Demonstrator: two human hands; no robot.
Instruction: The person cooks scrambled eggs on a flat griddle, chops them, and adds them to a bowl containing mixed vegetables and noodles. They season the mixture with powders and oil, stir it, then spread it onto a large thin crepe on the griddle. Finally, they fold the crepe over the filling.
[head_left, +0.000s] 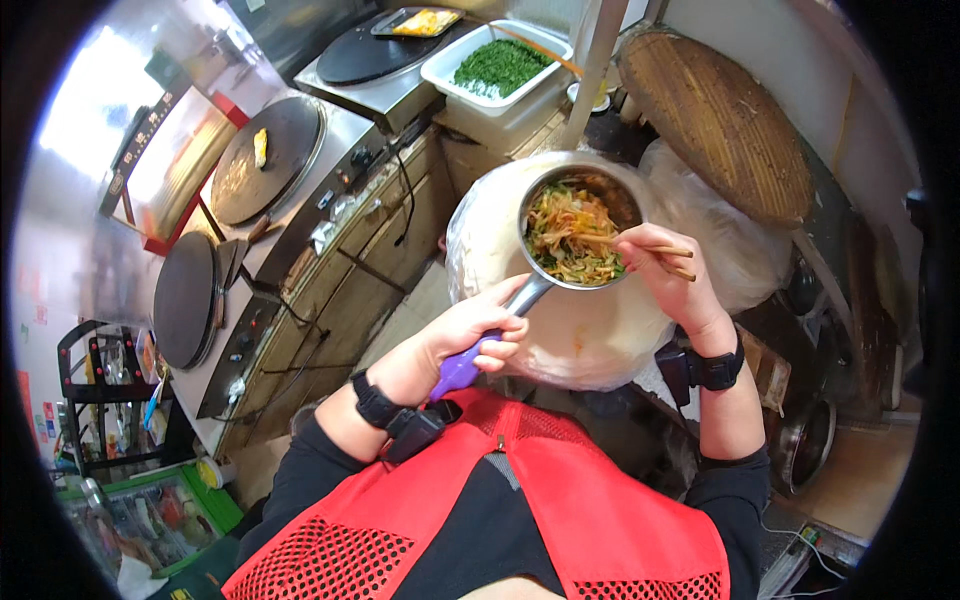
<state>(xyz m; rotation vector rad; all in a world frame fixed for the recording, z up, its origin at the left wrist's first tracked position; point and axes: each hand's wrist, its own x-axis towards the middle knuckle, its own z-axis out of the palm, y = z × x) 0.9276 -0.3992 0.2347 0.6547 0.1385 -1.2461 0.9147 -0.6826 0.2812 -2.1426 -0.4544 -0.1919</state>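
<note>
My left hand (476, 330) grips the purple handle (459, 369) of a metal saucepan (541, 282) and holds it over a large pale mass of dough (592, 337) wrapped in clear plastic film. Shredded vegetables (574, 229), orange, pale and green, lie in the pan. Pinched in my right hand (667, 274) at the pan's right rim is a pair of wooden chopsticks (679, 251). Their lower ends reach into the shreds.
Round griddles (262, 176) stand on steel counters at the left, one with a small piece of food. A white tub (491, 101) of chopped greens sits at the top. A round wooden lid (712, 127) leans at the upper right. A green-rimmed case (202, 495) is lower left.
</note>
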